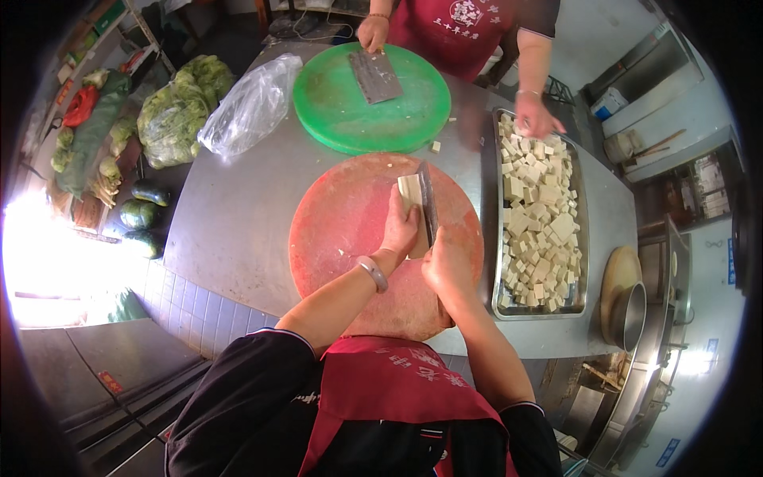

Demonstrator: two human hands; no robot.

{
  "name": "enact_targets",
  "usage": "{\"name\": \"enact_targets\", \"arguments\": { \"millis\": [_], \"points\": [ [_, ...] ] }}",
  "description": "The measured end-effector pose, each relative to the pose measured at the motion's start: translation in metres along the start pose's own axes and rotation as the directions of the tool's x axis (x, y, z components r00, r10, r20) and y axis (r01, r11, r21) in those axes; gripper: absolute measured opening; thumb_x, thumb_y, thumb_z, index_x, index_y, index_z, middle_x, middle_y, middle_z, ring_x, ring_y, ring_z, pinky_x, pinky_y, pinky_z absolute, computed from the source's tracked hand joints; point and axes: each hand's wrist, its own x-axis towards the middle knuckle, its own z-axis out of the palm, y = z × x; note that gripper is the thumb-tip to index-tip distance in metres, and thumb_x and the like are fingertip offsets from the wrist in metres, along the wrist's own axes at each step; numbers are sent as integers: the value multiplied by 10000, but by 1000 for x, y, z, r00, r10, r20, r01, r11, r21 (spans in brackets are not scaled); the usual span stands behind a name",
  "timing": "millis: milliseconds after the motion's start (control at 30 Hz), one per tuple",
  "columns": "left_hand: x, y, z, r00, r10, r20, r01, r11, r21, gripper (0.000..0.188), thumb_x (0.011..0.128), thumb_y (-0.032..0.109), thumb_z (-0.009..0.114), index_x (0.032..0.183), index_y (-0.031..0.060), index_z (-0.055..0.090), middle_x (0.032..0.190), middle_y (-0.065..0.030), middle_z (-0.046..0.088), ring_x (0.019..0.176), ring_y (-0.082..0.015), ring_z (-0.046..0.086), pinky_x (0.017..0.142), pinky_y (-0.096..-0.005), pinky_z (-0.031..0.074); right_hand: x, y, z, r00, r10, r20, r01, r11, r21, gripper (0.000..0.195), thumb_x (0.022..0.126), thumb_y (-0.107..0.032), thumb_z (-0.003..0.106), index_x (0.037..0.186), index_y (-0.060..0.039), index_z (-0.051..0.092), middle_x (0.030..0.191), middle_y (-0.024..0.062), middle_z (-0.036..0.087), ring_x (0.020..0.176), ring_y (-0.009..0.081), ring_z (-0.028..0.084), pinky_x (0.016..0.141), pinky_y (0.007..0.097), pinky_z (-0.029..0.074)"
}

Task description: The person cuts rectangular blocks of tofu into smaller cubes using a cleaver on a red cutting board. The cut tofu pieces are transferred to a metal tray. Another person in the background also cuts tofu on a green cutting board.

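A pale block of tofu (pixel 410 189) lies lengthwise on the round red cutting board (pixel 334 208) in front of me. My left hand (pixel 402 225) holds the block from its left side, fingers along it. In my right hand (pixel 444 262) is the handle of a cleaver, mostly covered by my fingers. The cleaver's blade (pixel 427 203) stands upright along the right side of the block. Whether it touches or cuts into the tofu, I cannot tell. Tiny white crumbs are scattered on the board.
Right of the board, a metal tray (pixel 498 286) holds many tofu cubes (pixel 539 220). Across the table, a person's hand grips another cleaver (pixel 377 76) on a green cutting board (pixel 322 107); their other hand reaches over the tray. A clear plastic bag (pixel 253 107) and metal bowl (pixel 629 316) sit near the edges.
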Motion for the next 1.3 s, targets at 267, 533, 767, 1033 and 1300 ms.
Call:
{"name": "enact_targets", "arguments": {
  "millis": [267, 533, 767, 1033, 1300],
  "points": [
    [12, -37, 8, 987, 147, -67, -155, 978, -139, 591, 952, 143, 411, 1467, 65, 131, 1422, -197, 358, 1313, -283, 353, 1055, -329, 301, 3, -16, -55, 992, 122, -15, -119, 983, 137, 260, 780, -51, 558, 1004, 55, 481, 879, 256, 586, 847, 400, 585, 754, 473, 460],
    [5, -18, 4, 997, 74, -5, -75, 993, -94, 575, 945, 145, 391, 1451, 32, 144, 1482, -208, 230, 1376, -340, 229, 1111, -345, 231, -2, -2, -28, 984, -128, -127, 125, 992, -34, 273, 818, -66, 526, 1050, 53, 446, 777, 267, 603, 721, 426, 605, 658, 511, 466],
    [8, -24, 3, 995, 94, -17, -94, 994, -50, 570, 942, 150, 383, 1446, 29, 145, 1482, -218, 218, 1364, -364, 242, 1108, -361, 245, 3, -11, -31, 1000, -2, 20, 1, 1000, 10, 263, 822, -66, 512, 1049, 47, 442, 762, 273, 605, 723, 425, 608, 649, 512, 470],
    [5, -14, 2, 997, 83, -9, -83, 995, -52, 560, 945, 155, 374, 1441, 18, 153, 1481, -228, 206, 1371, -375, 210, 1115, -366, 232, 6, -18, -36, 996, 27, 87, -28, 1000, 10, 259, 816, -49, 509, 1035, 70, 440, 780, 284, 601, 763, 428, 607, 701, 502, 471],
    [9, -25, 5, 989, 145, -37, -146, 989, -26, 567, 930, 128, 393, 1436, 16, 165, 1477, -234, 206, 1369, -385, 204, 1119, -377, 219, 22, -19, -40, 979, 93, 180, -90, 996, -25, 236, 779, -52, 553, 958, 95, 507, 959, 305, 559, 963, 417, 553, 843, 459, 441]
  ]
}}
